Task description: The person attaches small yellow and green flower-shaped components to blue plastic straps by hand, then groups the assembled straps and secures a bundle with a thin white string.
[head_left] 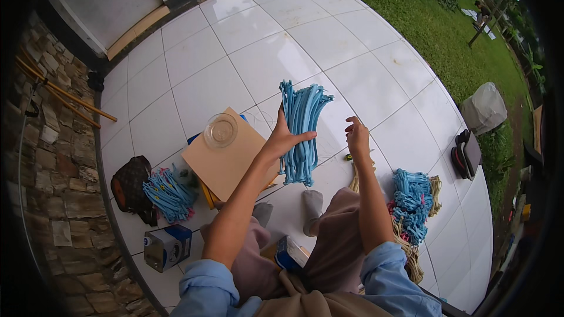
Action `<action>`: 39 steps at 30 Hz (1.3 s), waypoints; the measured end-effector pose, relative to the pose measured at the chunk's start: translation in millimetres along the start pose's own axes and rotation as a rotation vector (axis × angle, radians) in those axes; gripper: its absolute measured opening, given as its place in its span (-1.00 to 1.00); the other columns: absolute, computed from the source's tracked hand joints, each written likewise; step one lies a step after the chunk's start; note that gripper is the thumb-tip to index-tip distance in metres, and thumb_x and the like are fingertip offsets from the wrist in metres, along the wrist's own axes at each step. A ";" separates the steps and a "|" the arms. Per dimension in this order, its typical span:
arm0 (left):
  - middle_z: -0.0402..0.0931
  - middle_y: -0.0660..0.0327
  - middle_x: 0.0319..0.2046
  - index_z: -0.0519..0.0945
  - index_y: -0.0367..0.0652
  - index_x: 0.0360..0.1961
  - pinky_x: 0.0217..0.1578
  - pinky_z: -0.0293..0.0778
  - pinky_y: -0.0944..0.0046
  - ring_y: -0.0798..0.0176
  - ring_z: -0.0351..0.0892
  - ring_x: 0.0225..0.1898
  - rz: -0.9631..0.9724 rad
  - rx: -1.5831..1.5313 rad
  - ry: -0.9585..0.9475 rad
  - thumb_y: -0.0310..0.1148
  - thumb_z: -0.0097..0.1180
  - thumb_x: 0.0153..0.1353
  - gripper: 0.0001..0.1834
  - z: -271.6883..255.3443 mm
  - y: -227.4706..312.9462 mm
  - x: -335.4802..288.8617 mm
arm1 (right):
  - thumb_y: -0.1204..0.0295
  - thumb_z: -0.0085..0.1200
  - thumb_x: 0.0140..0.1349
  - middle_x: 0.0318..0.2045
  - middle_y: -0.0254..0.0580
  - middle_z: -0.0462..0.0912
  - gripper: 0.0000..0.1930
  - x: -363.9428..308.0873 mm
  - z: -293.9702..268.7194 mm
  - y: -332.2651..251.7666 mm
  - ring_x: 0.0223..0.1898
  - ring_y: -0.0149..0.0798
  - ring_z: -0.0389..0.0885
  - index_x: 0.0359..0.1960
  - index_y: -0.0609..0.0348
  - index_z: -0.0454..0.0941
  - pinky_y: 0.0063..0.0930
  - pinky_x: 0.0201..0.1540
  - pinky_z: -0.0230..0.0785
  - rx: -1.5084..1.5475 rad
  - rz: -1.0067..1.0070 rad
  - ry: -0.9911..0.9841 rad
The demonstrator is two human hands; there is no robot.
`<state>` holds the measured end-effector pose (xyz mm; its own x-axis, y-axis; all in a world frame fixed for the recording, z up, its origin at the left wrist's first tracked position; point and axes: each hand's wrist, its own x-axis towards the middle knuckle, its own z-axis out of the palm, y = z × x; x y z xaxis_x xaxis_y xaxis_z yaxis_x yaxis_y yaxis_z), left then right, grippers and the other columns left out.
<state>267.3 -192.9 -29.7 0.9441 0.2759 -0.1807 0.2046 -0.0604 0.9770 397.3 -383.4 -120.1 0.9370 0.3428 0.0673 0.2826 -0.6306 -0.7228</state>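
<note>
A thick bundle of light blue cords (304,129) with knotted or looped ends stands upright in front of me. My left hand (288,136) is closed around its left side, thumb across the front. To the right of the bundle, apart from it, my right hand (358,136) is raised with its fingers loosely bent and apart. I see nothing in it. Just below that hand, a small yellow-and-black tool (349,157) lies on the floor beside some beige cords (355,181).
A tan board (229,152) bears a clear round dish (221,131). Piles of blue cords lie at left (170,194) and right (411,202). At left are a brown bag (130,185) and a metal can (167,248); a blue-and-white box (291,253) sits between my legs.
</note>
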 end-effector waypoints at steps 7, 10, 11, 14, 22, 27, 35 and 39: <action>0.01 0.02 0.17 -0.21 -0.15 0.24 0.17 0.02 0.21 0.13 0.03 0.20 0.109 -0.057 0.064 -0.16 0.34 -0.21 0.13 6.7 0.2 3.4 | 0.36 0.02 0.07 -0.01 0.07 0.35 -0.64 -10.6 -20.0 -51.1 -0.10 -0.05 0.44 -0.07 0.18 0.36 -0.30 -0.15 0.35 0.131 -0.024 -0.104; 0.05 0.08 0.15 -0.14 -0.16 0.24 0.16 0.03 0.22 0.17 0.05 0.20 0.167 -0.123 0.126 -0.11 0.21 -0.04 -0.04 6.7 1.6 -0.8 | -0.02 -0.09 0.15 0.17 0.06 0.10 -0.29 -35.2 -35.5 -101.2 0.11 -0.05 0.23 0.22 0.12 0.00 -0.22 0.00 0.23 0.978 0.205 -0.628; 0.05 0.08 0.15 -0.14 -0.16 0.24 0.16 0.03 0.22 0.17 0.05 0.20 0.169 -0.120 0.131 -0.11 0.21 -0.04 -0.04 4.0 1.8 -1.7 | -0.11 -0.06 0.07 0.15 0.13 0.11 -0.13 -42.5 -32.6 -110.1 0.11 -0.04 0.23 0.27 0.06 -0.20 -0.14 0.03 0.19 0.943 0.201 -0.723; 0.07 0.13 0.15 -0.06 -0.16 0.23 0.13 0.07 0.23 0.24 0.10 0.16 0.034 -0.271 -0.049 0.05 -0.04 0.12 -0.20 0.1 -1.3 -5.0 | -0.11 0.20 -0.16 0.08 0.27 0.16 0.09 -49.5 -2.1 -113.5 0.09 -0.04 0.25 0.22 0.32 -0.18 -0.32 0.05 0.19 0.666 0.097 -0.544; -0.05 0.09 0.23 -0.17 -0.22 0.27 0.17 -0.07 0.26 0.24 0.06 0.19 0.076 -0.781 -0.290 0.29 -0.33 0.10 -0.07 -21.9 -15.4 -32.4 | 0.20 0.27 -0.26 -0.24 -0.01 0.43 -0.24 -39.8 24.1 -133.1 -0.21 -0.25 0.46 -0.05 0.42 0.20 -0.48 -0.12 0.31 0.679 0.238 -0.654; -0.03 0.10 0.22 -0.15 -0.19 0.27 0.20 -0.12 0.24 0.21 -0.04 0.24 0.118 -0.546 -0.128 0.09 -0.14 0.14 -0.16 -36.3 -37.2 -45.0 | 0.34 0.17 -0.20 -0.42 -0.14 0.49 -0.51 -43.3 38.3 -150.6 -0.38 -0.38 0.49 -0.22 0.33 0.33 -0.53 -0.30 0.36 0.777 0.252 -0.693; 0.13 0.10 0.12 -0.07 -0.17 0.24 0.14 0.09 0.21 0.22 0.10 0.18 0.014 -0.345 -0.206 -0.18 0.19 0.01 -0.12 -6.2 -70.2 -29.9 | 0.26 0.09 0.09 -0.26 -0.16 0.44 -0.52 -37.7 13.9 -99.0 -0.23 -0.35 0.46 -0.06 0.32 0.26 -0.53 -0.25 0.35 0.767 0.249 -0.664; 0.16 0.11 0.12 -0.05 -0.16 0.23 0.09 0.20 0.28 0.24 0.20 0.13 -0.084 -0.402 -0.220 -0.39 0.21 -0.05 -0.13 28.0 -91.5 -6.9 | 0.31 0.09 0.05 -0.28 -0.06 0.48 -0.53 -21.2 14.2 -60.1 -0.24 -0.25 0.50 -0.06 0.34 0.28 -0.45 -0.24 0.36 0.434 0.216 -0.671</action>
<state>249.2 -216.2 -121.0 0.9698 0.0517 -0.2385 0.2072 0.3419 0.9166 357.5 -342.9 -87.8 0.6012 0.6744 -0.4286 -0.1223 -0.4524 -0.8834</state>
